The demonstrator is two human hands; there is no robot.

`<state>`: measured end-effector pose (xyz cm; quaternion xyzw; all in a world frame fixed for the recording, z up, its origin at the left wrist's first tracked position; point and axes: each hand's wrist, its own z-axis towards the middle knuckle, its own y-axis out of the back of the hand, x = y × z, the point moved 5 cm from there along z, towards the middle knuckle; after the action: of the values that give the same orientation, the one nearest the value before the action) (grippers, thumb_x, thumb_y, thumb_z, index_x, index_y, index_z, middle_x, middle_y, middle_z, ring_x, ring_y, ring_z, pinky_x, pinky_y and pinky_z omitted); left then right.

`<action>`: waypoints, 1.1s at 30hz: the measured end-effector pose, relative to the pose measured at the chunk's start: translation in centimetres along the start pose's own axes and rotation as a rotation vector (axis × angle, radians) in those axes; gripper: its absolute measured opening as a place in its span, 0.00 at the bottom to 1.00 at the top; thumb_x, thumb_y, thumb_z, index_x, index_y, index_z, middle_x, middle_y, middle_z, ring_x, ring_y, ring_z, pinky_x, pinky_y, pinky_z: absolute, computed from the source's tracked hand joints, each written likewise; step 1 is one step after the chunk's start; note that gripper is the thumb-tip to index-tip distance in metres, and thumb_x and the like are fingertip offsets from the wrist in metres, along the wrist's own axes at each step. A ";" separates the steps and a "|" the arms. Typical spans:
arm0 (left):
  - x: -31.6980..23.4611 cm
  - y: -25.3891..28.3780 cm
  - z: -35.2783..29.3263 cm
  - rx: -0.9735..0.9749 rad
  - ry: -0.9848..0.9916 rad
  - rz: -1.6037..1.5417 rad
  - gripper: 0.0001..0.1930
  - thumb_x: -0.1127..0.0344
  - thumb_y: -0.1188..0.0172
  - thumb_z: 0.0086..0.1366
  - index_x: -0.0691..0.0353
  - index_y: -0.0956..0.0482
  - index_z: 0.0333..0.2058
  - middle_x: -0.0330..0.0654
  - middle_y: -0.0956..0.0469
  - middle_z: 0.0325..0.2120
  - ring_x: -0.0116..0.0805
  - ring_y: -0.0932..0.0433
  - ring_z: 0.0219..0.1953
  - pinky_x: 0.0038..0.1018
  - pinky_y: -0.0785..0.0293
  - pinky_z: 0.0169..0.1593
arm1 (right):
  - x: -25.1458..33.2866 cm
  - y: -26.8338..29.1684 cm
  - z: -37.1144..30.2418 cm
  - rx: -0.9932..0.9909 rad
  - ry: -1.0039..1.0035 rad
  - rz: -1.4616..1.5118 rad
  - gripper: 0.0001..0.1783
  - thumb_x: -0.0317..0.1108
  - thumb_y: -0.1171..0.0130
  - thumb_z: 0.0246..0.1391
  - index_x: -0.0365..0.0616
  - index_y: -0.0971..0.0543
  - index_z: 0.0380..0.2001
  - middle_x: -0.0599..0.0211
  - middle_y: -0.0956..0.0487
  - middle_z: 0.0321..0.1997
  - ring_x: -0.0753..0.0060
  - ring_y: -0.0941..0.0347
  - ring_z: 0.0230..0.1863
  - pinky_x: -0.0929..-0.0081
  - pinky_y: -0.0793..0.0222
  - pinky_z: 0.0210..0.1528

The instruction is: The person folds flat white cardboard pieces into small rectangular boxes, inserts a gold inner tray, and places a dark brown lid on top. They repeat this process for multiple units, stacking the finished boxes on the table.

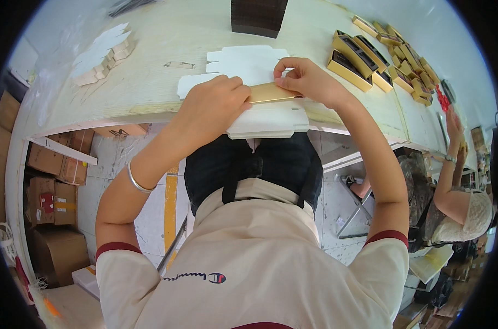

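A narrow gold box [273,93] lies crosswise between my hands, near the table's front edge. My left hand [216,104] is closed over its left end, with the fingertips partly hidden. At the box's right end, my right hand [306,81] pinches with thumb and forefinger near its upper edge. Beneath and behind the box is a stack of flat white card blanks [246,60] with cut tabs. More white card [268,123] sticks out over the table edge toward my lap.
A dark brown block-shaped stack [257,19] stands at the back. Piled white blanks [101,57] lie at the left, several gold boxes with dark insides [354,57] at the right. Another person [462,211] works at far right. Cardboard cartons [54,200] sit under the table.
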<state>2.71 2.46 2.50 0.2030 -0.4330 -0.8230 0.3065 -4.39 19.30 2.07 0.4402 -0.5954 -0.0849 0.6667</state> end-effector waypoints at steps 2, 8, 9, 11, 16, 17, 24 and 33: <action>0.4 -0.5 0.1 -0.007 -0.056 -0.004 0.07 0.65 0.42 0.58 0.63 0.24 0.29 0.40 0.26 0.26 0.39 0.27 0.30 0.31 0.29 0.33 | 1.6 0.3 -0.7 -0.159 0.289 -0.250 0.08 0.33 0.39 0.52 0.42 0.25 0.33 0.68 0.30 0.23 0.75 0.37 0.26 0.75 0.40 0.30; 1.9 -0.8 1.3 0.073 0.060 -0.156 0.07 0.66 0.45 0.61 0.64 0.23 0.30 0.46 0.27 0.26 0.44 0.27 0.30 0.34 0.30 0.35 | 2.7 -2.2 -2.8 -0.268 0.652 -0.565 0.10 0.31 0.37 0.45 0.41 0.22 0.33 0.61 0.27 0.31 0.56 0.30 0.38 0.65 0.35 0.41; 2.5 -1.3 1.6 0.073 0.080 -0.164 0.08 0.66 0.46 0.61 0.64 0.22 0.30 0.46 0.27 0.26 0.44 0.27 0.31 0.35 0.29 0.36 | 2.4 -2.1 -2.2 -0.240 0.600 -0.560 0.10 0.31 0.38 0.46 0.39 0.22 0.32 0.60 0.28 0.29 0.57 0.30 0.35 0.66 0.35 0.39; 4.1 -2.7 2.4 0.075 0.122 -0.182 0.09 0.65 0.47 0.62 0.63 0.21 0.28 0.46 0.28 0.25 0.46 0.26 0.31 0.36 0.29 0.38 | 1.8 -1.6 -0.2 -0.181 0.495 -0.544 0.10 0.32 0.40 0.49 0.36 0.22 0.32 0.58 0.28 0.26 0.60 0.30 0.31 0.67 0.35 0.36; 5.4 -3.0 3.6 0.269 0.225 -0.076 0.12 0.61 0.48 0.63 0.63 0.20 0.31 0.47 0.24 0.30 0.46 0.25 0.33 0.36 0.29 0.39 | 2.1 -0.9 2.8 0.094 0.148 -0.393 0.15 0.37 0.46 0.56 0.32 0.24 0.28 0.63 0.31 0.18 0.72 0.41 0.22 0.73 0.40 0.28; 4.8 -2.4 3.5 0.202 0.163 0.022 0.13 0.60 0.48 0.63 0.63 0.21 0.32 0.47 0.23 0.32 0.46 0.25 0.34 0.35 0.29 0.38 | 2.1 -0.7 2.9 0.125 0.154 -0.383 0.14 0.36 0.46 0.56 0.32 0.24 0.28 0.64 0.32 0.18 0.74 0.41 0.22 0.73 0.41 0.27; 1.9 1.8 1.7 0.136 0.640 -0.718 0.24 0.49 0.47 0.64 0.61 0.31 0.51 0.44 0.26 0.40 0.34 0.24 0.36 0.32 0.26 0.36 | 4.0 2.0 -1.2 -0.555 0.256 -0.056 0.12 0.34 0.45 0.53 0.34 0.22 0.26 0.53 0.23 0.21 0.62 0.28 0.22 0.67 0.33 0.30; 6.6 1.1 1.4 0.044 0.734 -1.065 0.22 0.55 0.51 0.65 0.70 0.31 0.48 0.43 0.25 0.37 0.29 0.25 0.39 0.23 0.28 0.42 | 6.3 0.9 -7.4 -0.509 0.814 -0.527 0.23 0.34 0.38 0.46 0.45 0.25 0.48 0.54 0.31 0.55 0.50 0.32 0.52 0.58 0.35 0.54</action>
<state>-2.51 -1.69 3.72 0.6643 -0.1568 -0.7306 -0.0201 3.39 19.44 7.96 0.3965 -0.1196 -0.2130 0.8849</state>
